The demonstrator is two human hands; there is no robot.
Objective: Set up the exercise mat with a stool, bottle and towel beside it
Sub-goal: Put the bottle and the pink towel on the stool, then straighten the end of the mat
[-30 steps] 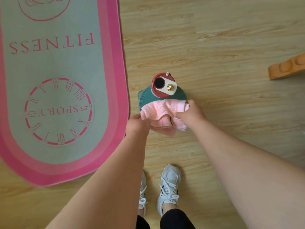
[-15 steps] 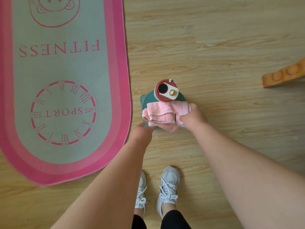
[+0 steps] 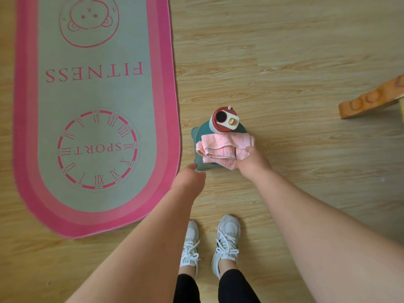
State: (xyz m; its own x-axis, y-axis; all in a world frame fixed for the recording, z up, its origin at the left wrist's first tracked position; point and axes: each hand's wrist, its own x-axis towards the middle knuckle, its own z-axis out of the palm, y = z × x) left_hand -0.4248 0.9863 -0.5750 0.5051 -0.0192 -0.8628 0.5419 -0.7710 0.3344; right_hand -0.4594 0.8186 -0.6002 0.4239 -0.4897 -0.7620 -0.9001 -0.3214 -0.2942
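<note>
Here, pinching crosswise towel [image 3: 220, 145] by its right end with right hand [image 3: 253, 165]; left hand [image 3: 190, 179] just clear, fingers hidden.

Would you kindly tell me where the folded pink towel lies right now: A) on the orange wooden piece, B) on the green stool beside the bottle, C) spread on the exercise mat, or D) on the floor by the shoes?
B: the pink towel lies folded on the green stool, next to the bottle standing on it, with the right hand holding its end.
</note>
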